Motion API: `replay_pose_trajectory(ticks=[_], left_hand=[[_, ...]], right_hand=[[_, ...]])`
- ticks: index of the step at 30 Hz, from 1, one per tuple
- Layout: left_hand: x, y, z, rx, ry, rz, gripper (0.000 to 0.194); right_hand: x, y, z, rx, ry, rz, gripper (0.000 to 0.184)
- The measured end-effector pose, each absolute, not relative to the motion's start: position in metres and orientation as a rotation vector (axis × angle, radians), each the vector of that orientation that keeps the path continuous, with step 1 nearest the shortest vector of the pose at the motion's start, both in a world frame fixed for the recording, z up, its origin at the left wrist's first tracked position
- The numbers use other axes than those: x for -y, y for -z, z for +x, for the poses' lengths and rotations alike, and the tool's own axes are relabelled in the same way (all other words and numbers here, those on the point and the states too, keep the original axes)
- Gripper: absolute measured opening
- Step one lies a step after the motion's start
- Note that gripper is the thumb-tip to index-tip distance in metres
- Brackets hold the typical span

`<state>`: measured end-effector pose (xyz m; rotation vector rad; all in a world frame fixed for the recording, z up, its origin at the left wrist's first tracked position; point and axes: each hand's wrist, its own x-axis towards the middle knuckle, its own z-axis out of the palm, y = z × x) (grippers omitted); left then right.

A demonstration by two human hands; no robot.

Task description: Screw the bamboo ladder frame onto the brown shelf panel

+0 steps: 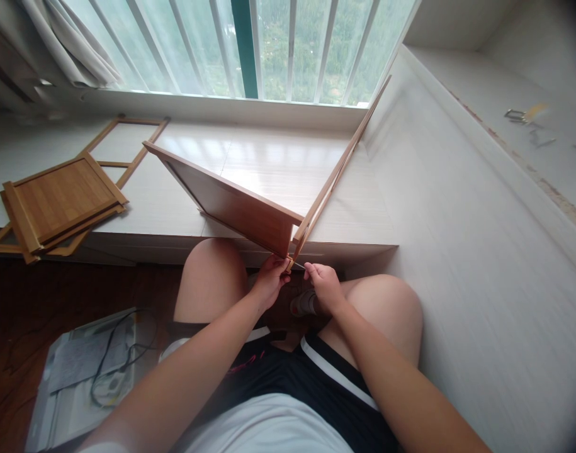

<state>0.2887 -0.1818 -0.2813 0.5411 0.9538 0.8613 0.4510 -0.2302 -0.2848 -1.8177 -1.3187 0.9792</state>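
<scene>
A brown wooden panel stands on edge, one end on the white ledge and its near corner over the ledge's front edge. A narrow wooden side frame meets it there and slants back toward the window. My left hand is closed around the small wooden end at this corner, between my knees. Just to its right, my right hand pinches a thin metal rod-like tool that points at the joint. The tool's tip and exact kind are too small to make out.
Stacked wooden panels and an open wooden frame lie on the ledge at left. Small metal hardware rests on the right shelf. A white wall panel rises close at right. A box with a cable sits lower left.
</scene>
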Motion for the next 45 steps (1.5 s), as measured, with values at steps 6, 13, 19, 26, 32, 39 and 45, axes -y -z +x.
replay_pose_trajectory(ticks=[6,13,19,26,32,39,45], left_hand=[[0.182,0.281,0.289,-0.963,-0.856,0.546,0.02],[0.181,0.284,0.289,-0.963,-0.863,0.551,0.02],[0.181,0.283,0.289,-0.96,-0.866,0.555,0.02],[0.182,0.282,0.29,-0.956,-0.863,0.555,0.019],[0.182,0.282,0.29,-0.964,-0.866,0.552,0.02],[0.182,0.282,0.291,-0.96,-0.86,0.555,0.02],[0.182,0.284,0.291,-0.965,-0.86,0.554,0.02]], right_hand=[[0.225,0.291,0.448,1.174,-1.279,-1.716,0.067],[0.225,0.289,0.452,1.3,-1.123,-1.778,0.065],[0.229,0.283,0.454,1.516,-0.707,-1.913,0.052],[0.231,0.285,0.452,1.633,-0.441,-2.019,0.05],[0.232,0.285,0.452,1.671,-0.364,-2.03,0.052],[0.234,0.284,0.45,1.677,-0.329,-2.032,0.052],[0.236,0.283,0.449,1.668,-0.331,-2.031,0.054]])
